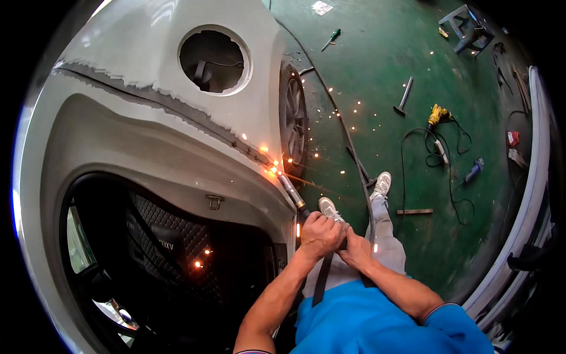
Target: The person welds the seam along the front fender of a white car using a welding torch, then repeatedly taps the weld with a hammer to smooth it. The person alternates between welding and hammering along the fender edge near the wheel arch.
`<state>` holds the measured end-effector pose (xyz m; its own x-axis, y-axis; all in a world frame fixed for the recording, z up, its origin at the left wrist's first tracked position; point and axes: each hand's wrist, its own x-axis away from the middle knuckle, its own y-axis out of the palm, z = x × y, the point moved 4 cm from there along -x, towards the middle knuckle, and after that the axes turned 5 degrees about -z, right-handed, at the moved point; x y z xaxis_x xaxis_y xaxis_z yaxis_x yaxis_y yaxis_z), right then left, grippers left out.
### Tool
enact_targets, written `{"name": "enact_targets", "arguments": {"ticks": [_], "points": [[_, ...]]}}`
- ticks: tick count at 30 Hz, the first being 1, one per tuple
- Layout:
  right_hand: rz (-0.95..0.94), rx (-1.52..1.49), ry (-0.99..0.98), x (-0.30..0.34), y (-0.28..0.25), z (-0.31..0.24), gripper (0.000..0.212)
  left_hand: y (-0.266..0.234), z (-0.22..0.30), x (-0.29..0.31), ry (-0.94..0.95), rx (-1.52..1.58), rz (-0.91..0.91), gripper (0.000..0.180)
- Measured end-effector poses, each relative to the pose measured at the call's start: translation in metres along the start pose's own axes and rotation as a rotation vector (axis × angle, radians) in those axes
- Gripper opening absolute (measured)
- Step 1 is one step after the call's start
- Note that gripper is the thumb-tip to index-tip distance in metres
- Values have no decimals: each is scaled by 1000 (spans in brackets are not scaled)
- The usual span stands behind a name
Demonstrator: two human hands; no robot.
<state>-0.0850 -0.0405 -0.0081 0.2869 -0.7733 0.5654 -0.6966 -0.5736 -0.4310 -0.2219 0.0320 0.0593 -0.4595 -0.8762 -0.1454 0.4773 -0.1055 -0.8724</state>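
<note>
My left hand point(321, 234) is closed around the black handle of a welding torch point(291, 191), a metal-nozzled gun pointed up and left. Behind it my right hand point(355, 249) grips the rear of the same handle, close against the left. The nozzle tip meets the lower end of a bare grey seam point(177, 112) on a pale car body point(135, 47). Bright orange sparks point(273, 168) burst there and scatter across floor and car. Whether the tip touches the metal is hidden by glare.
A car wheel point(293, 115) sits just beyond the seam. On the green floor lie a screwdriver point(332, 39), a hammer point(404, 96), a yellow corded power tool point(438, 114), a blue tool point(474, 170) and a long dark cable point(339, 115). A stool point(467, 28) stands far right.
</note>
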Motion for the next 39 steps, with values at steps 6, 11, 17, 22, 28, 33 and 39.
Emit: {"name": "enact_targets", "arguments": {"ticks": [6, 11, 17, 22, 28, 33, 39], "points": [[16, 35, -54, 8, -9, 21, 70, 5, 25, 8, -45, 78, -44, 17], [-26, 104, -37, 3, -26, 29, 76, -12, 45, 22, -108, 190, -41, 18], [-116, 241, -21, -7, -75, 46, 77, -13, 40, 49, -299, 351, -42, 14], [-225, 445, 82, -11, -201, 67, 76, -8, -25, 101, -788, 422, 101, 15], [-47, 572, 174, -44, -335, 88, 68, -63, -104, 138, -1091, 11, 689, 31], [91, 670, 114, -143, -305, 159, 70, -6, -143, 107, -972, -260, 752, 43], [122, 683, 59, -265, -218, 251, 69, 60, -189, 115, -1038, -757, 999, 63]]}}
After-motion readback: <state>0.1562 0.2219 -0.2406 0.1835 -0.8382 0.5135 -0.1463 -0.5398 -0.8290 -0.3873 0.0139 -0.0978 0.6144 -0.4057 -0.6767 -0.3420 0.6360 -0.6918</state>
